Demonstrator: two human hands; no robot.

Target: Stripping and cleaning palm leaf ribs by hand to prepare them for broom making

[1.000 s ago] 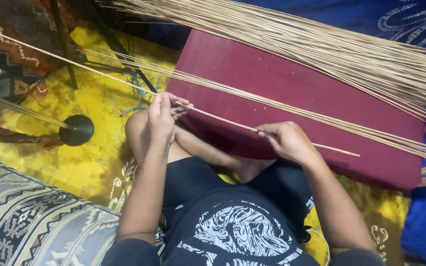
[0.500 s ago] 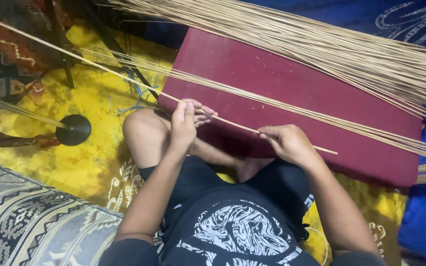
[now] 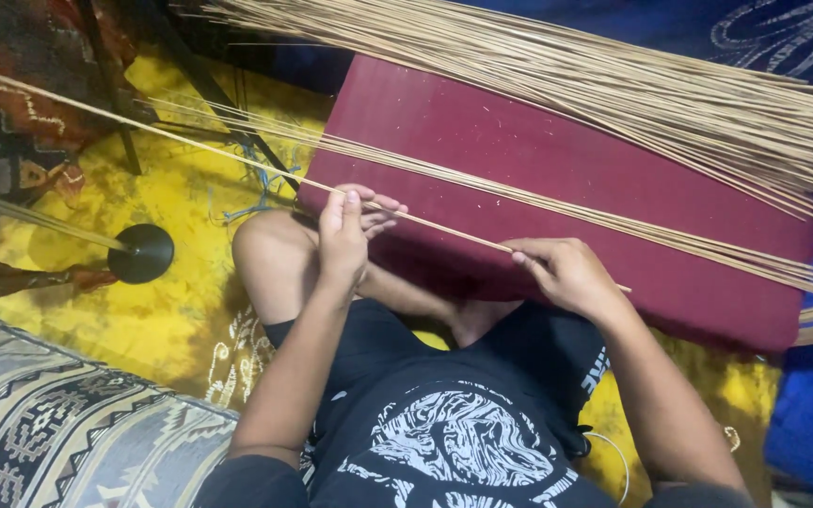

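I sit cross-legged on the floor. A long thin tan stick (image 3: 439, 227) runs from the far left across my lap. My left hand (image 3: 348, 224) pinches it between thumb and fingers above my left knee. My right hand (image 3: 565, 275) is closed on the same stick further right, near its end. Just beyond my hands lies a maroon cushion (image 3: 557, 160). A thin row of similar sticks (image 3: 613, 218) crosses it, and a big bundle of sticks (image 3: 613, 80) lies along its far edge.
A yellow patterned cloth (image 3: 162, 198) covers the floor to the left. A black round stand base (image 3: 141, 252) with a rod rests on it. A grey patterned cushion (image 3: 49, 423) is at lower left, blue fabric (image 3: 811, 414) at right.
My left hand slid to the right along the stick, closer to my right hand. The stick has shifted leftward through my right hand, so less of it sticks out past that hand.
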